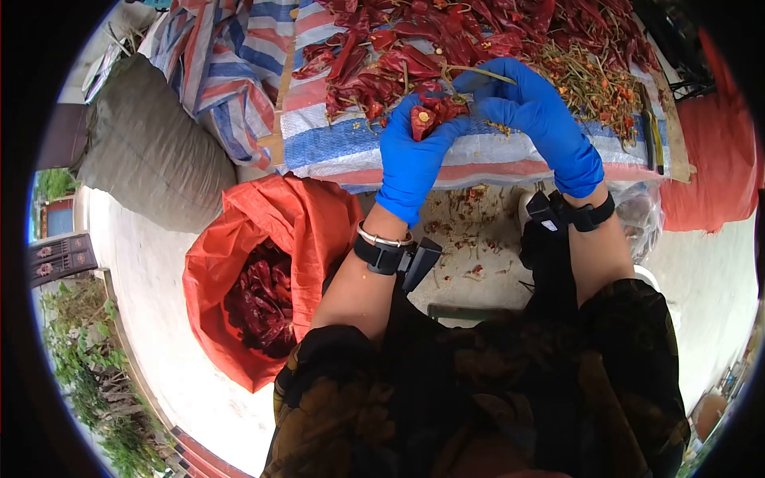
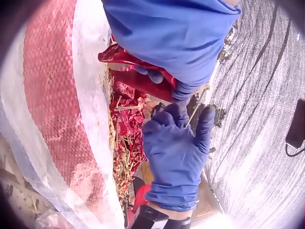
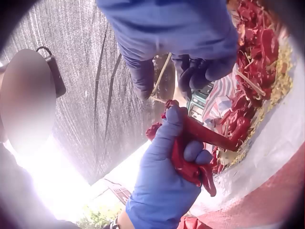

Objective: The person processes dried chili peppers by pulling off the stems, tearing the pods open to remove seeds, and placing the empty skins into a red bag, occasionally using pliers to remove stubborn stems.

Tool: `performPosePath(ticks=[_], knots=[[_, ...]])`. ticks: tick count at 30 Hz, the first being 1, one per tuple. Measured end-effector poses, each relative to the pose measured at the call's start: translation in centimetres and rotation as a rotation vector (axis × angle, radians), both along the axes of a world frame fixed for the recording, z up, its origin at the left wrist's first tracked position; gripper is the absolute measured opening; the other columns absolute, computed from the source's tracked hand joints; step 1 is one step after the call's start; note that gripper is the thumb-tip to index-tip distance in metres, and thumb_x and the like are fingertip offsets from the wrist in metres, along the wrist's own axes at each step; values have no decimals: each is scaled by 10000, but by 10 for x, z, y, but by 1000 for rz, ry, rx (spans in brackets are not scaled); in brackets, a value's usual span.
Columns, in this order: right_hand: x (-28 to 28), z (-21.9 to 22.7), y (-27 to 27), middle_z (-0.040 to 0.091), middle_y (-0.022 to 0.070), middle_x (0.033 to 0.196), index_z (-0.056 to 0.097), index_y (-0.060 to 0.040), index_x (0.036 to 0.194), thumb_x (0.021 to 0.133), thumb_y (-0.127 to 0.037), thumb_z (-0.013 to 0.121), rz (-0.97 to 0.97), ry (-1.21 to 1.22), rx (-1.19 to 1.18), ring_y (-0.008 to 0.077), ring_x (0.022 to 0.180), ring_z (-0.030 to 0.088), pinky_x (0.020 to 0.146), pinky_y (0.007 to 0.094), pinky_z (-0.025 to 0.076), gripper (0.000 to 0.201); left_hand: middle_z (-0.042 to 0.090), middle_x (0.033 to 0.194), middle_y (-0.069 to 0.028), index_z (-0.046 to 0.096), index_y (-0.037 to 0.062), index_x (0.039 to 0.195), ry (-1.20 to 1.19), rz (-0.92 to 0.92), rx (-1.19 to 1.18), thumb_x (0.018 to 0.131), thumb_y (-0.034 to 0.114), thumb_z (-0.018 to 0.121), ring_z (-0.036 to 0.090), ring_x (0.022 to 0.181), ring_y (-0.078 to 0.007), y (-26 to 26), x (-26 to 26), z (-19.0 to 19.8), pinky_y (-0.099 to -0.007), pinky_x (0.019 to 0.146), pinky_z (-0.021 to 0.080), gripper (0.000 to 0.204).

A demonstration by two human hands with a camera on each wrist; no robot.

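My left hand [image 1: 418, 155], in a blue glove, grips several dried red chilies [image 3: 190, 138]; in the head view one cut end faces up. At their stem end hovers my gloved right hand [image 1: 522, 107], its thumb and fingers parted. A thin pale stem [image 3: 163, 74] crosses the gap between that thumb and the fingers in the right wrist view. Both hands are over the front edge of the striped sheet [image 1: 327, 151], close to a heap of dried chilies [image 1: 414, 56].
Loose stems and bits [image 1: 586, 84] lie on the right of the sheet. An open orange sack [image 1: 311, 231] holding chilies stands below left, beside a full grey sack [image 1: 151, 147]. A red sack [image 1: 709, 159] is at the right. Scraps [image 1: 474, 227] litter the floor.
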State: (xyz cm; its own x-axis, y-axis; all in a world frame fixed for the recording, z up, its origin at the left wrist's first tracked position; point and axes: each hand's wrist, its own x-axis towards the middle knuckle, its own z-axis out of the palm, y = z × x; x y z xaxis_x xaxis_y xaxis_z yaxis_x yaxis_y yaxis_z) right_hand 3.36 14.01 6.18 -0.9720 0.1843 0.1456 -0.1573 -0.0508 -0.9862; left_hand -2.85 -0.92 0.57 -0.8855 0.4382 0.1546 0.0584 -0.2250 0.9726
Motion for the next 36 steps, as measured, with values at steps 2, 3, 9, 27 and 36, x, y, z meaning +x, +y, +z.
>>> performPosePath(ticks=[2, 3, 9, 27, 36], knots=[[4, 15, -6, 616, 83, 903, 558, -26, 1014, 768, -146, 654, -33, -108, 254, 140, 825, 582, 728, 259, 473, 291, 582, 920, -55, 544, 51, 927, 110, 65, -95, 656, 58, 731, 571, 783, -140, -1, -3, -10, -279, 693, 479, 329], [5, 19, -8, 617, 72, 855, 563, -38, 1018, 733, -163, 694, -62, -219, 506, 128, 785, 583, 693, 251, 474, 337, 576, 880, -67, 545, 57, 912, 351, 134, -194, 636, 74, 737, 570, 756, -180, -2, -5, -13, -298, 676, 473, 336], [3, -17, -13, 608, 71, 795, 614, -39, 925, 724, -194, 701, -155, -42, 308, 114, 710, 577, 642, 235, 456, 268, 540, 792, -89, 544, 76, 860, 674, 157, -337, 601, 81, 734, 543, 703, -268, -4, 0, -8, -330, 638, 458, 321], [5, -22, -40, 634, 61, 871, 595, -12, 928, 876, -187, 526, -289, 19, -301, 62, 589, 468, 560, 199, 418, 196, 553, 768, 3, 560, 61, 844, 268, 185, 12, 741, 20, 661, 533, 700, -104, 4, 9, -13, -225, 642, 445, 149], [22, 9, 61, 632, 102, 904, 596, -37, 989, 782, -280, 633, -620, -108, 870, 226, 823, 593, 734, 292, 454, 321, 587, 754, 0, 570, 66, 911, 19, 184, 124, 810, 99, 613, 441, 547, -43, -7, -3, -5, -201, 422, 355, 115]])
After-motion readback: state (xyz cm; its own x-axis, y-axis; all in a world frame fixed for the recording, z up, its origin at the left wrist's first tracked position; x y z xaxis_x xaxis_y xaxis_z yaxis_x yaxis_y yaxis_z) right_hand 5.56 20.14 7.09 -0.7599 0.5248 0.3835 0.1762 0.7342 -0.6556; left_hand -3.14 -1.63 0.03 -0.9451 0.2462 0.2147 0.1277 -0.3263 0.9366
